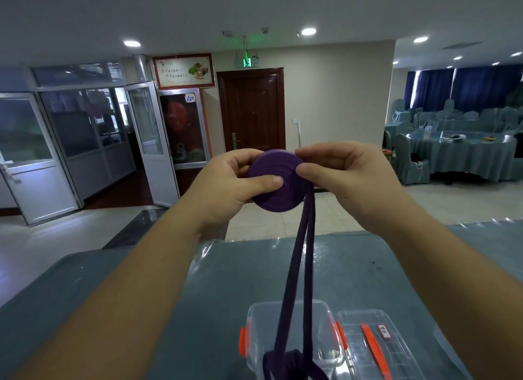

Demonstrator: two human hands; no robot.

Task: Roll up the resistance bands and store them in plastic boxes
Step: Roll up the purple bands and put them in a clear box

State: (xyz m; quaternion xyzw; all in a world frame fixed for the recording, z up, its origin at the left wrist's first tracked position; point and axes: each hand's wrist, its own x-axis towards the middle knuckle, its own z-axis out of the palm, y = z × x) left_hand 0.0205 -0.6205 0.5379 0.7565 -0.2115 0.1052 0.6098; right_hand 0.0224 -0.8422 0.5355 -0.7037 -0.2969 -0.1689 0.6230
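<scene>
A purple resistance band (278, 192) is wound into a flat coil held up in front of me at chest height. My left hand (226, 187) grips the coil, thumb pressed across its face. My right hand (339, 170) pinches the coil's right edge between thumb and forefinger. Two loose strands of the band (297, 266) hang straight down from the coil into a clear plastic box (254, 320) with orange latches on the table, where the tail lies bunched.
A clear lid with an orange handle (373, 348) lies right of the box on the teal-covered table (127, 294). Beyond the table's far edge are tiled floor, glass doors at left, a brown door, and covered banquet tables (464, 150) at right.
</scene>
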